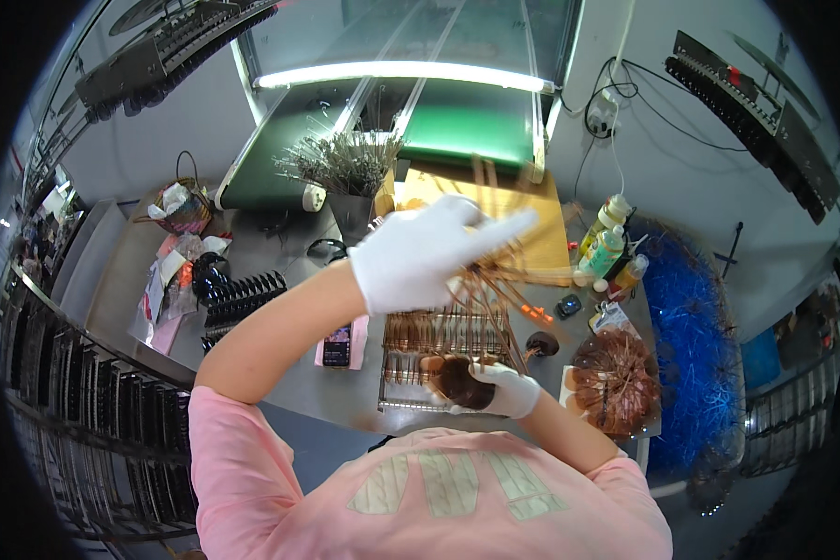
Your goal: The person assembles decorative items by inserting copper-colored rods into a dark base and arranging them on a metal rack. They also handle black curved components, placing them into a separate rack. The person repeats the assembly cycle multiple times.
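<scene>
My left hand [434,250], in a white glove, is raised over the middle of the bench. Its fingers point right and are smeared by motion; whether they grip anything is unclear. Thin brown strips [506,280] fan out below and beside it, some of them blurred. Lower down, my right hand [509,390], also gloved in white, curls around a dark brown rounded piece [465,383]. The strips seem to rise from that piece. Beneath both hands lies a wire rack [429,406] with rows of slim brown pieces [439,331].
Right of the rack are a brown bundle [614,383], several bottles [605,250] and a tub of blue strands [691,345]. A phone [337,347] and black combs [243,299] lie left. Behind stand a pot of thin stems [350,210] and a green conveyor [471,131].
</scene>
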`<control>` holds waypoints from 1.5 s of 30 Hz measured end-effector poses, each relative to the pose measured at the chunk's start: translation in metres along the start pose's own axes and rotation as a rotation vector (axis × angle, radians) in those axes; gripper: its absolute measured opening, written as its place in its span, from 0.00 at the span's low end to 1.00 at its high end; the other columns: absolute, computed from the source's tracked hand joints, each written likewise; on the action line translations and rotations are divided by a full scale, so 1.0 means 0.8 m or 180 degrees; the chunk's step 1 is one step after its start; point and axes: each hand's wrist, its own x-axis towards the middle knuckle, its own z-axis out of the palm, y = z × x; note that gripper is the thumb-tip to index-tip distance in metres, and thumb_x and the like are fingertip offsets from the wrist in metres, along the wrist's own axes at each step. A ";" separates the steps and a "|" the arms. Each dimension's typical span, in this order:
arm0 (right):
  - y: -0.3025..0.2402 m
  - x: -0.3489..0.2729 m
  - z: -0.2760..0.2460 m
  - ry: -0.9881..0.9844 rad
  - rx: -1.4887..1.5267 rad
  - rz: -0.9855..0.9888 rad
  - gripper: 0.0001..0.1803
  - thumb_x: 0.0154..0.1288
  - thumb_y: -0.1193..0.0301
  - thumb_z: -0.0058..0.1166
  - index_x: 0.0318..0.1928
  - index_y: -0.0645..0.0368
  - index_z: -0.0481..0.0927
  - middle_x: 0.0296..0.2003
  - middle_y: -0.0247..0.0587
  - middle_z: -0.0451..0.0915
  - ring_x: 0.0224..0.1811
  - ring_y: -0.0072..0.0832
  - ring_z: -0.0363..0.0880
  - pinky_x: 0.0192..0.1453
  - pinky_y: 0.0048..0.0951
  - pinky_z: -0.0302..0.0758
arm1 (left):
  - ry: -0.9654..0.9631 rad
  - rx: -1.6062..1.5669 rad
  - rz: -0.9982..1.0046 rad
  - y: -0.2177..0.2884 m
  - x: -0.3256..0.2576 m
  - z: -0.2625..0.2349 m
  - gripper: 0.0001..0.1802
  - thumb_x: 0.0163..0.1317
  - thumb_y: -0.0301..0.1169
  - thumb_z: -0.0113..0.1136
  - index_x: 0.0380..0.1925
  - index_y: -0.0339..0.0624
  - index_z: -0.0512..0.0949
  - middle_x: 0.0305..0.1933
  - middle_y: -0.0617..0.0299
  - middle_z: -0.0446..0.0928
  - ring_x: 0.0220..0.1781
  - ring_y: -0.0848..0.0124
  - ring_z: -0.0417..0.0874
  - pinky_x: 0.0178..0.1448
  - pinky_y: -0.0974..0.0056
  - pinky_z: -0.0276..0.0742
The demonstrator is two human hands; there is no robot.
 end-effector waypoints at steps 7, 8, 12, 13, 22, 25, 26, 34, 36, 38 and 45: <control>0.016 0.021 0.008 0.1114 -0.4032 -0.0397 0.24 0.61 0.64 0.71 0.54 0.61 0.79 0.41 0.38 0.81 0.42 0.24 0.81 0.45 0.27 0.78 | -0.1220 -0.0229 0.0274 0.020 0.002 0.047 0.58 0.46 0.23 0.67 0.79 0.66 0.55 0.46 0.47 0.75 0.49 0.49 0.81 0.47 0.52 0.82; 0.012 0.015 0.014 0.1251 -0.5926 -0.1295 0.27 0.58 0.63 0.73 0.54 0.61 0.78 0.39 0.39 0.81 0.41 0.23 0.80 0.44 0.27 0.78 | -0.1378 -0.0351 0.0034 0.010 -0.003 0.046 0.59 0.45 0.23 0.67 0.80 0.63 0.54 0.46 0.47 0.76 0.49 0.48 0.81 0.47 0.51 0.82; 0.012 0.000 0.023 0.1784 -0.4604 -0.1485 0.31 0.60 0.73 0.69 0.63 0.59 0.73 0.39 0.35 0.80 0.41 0.23 0.81 0.49 0.30 0.80 | -0.0423 -0.1361 -0.0989 -0.026 -0.015 0.035 0.67 0.38 0.25 0.71 0.81 0.47 0.47 0.52 0.42 0.79 0.54 0.47 0.80 0.59 0.52 0.79; 0.017 0.002 0.019 0.1552 -0.2927 -0.1287 0.33 0.65 0.70 0.67 0.68 0.60 0.70 0.38 0.37 0.82 0.38 0.24 0.81 0.49 0.25 0.78 | -0.0161 -0.1135 -0.0838 -0.027 -0.017 0.035 0.67 0.40 0.29 0.74 0.82 0.47 0.46 0.55 0.42 0.78 0.56 0.48 0.79 0.63 0.54 0.77; 0.019 0.043 -0.021 0.0756 -0.1279 -0.0068 0.28 0.63 0.57 0.69 0.56 0.63 0.78 0.51 0.47 0.82 0.49 0.35 0.84 0.48 0.36 0.81 | -0.0924 -0.0526 -0.0538 0.039 -0.010 0.068 0.54 0.53 0.27 0.68 0.80 0.59 0.52 0.48 0.44 0.75 0.51 0.45 0.80 0.52 0.47 0.80; 0.012 0.036 -0.014 0.2294 -0.7215 -0.1503 0.36 0.52 0.54 0.73 0.57 0.59 0.76 0.54 0.54 0.79 0.48 0.46 0.83 0.48 0.37 0.81 | -0.0850 -0.0501 -0.1338 0.002 -0.012 0.067 0.58 0.50 0.33 0.74 0.79 0.46 0.51 0.51 0.38 0.79 0.52 0.43 0.82 0.54 0.50 0.81; 0.005 0.034 -0.013 0.2105 -0.7134 -0.2402 0.31 0.50 0.62 0.74 0.54 0.55 0.76 0.36 0.48 0.80 0.39 0.46 0.82 0.47 0.37 0.80 | -0.0617 -0.1035 -0.1616 -0.015 -0.013 0.065 0.64 0.44 0.40 0.78 0.78 0.33 0.51 0.55 0.33 0.78 0.52 0.41 0.83 0.57 0.51 0.80; 0.022 0.043 -0.029 -0.0041 0.0388 -0.0237 0.30 0.69 0.66 0.63 0.69 0.58 0.71 0.51 0.40 0.82 0.50 0.30 0.80 0.60 0.31 0.74 | 0.0230 -0.1030 -0.1115 0.005 -0.025 0.096 0.66 0.44 0.41 0.77 0.80 0.37 0.48 0.53 0.37 0.78 0.54 0.44 0.80 0.61 0.54 0.77; 0.025 0.056 -0.033 0.0333 0.0154 -0.0133 0.28 0.65 0.66 0.66 0.64 0.58 0.76 0.50 0.39 0.83 0.49 0.31 0.81 0.58 0.32 0.76 | -0.0085 -0.1078 -0.1132 0.030 -0.022 0.099 0.66 0.45 0.36 0.77 0.81 0.41 0.46 0.41 0.42 0.76 0.49 0.47 0.81 0.54 0.51 0.78; 0.023 0.062 -0.030 0.0769 -0.0679 -0.0142 0.26 0.63 0.65 0.69 0.59 0.59 0.79 0.47 0.39 0.84 0.48 0.31 0.82 0.56 0.32 0.78 | -0.0785 -0.0689 -0.1114 0.039 -0.018 0.096 0.66 0.45 0.35 0.77 0.81 0.42 0.46 0.43 0.40 0.77 0.48 0.44 0.81 0.52 0.51 0.79; 0.015 0.051 -0.026 0.2183 -0.3873 -0.1411 0.31 0.59 0.72 0.71 0.62 0.61 0.75 0.44 0.38 0.83 0.44 0.31 0.83 0.50 0.33 0.80 | -0.0484 -0.1260 -0.2116 -0.034 -0.017 0.084 0.72 0.40 0.48 0.82 0.77 0.26 0.48 0.64 0.30 0.74 0.62 0.47 0.81 0.65 0.58 0.77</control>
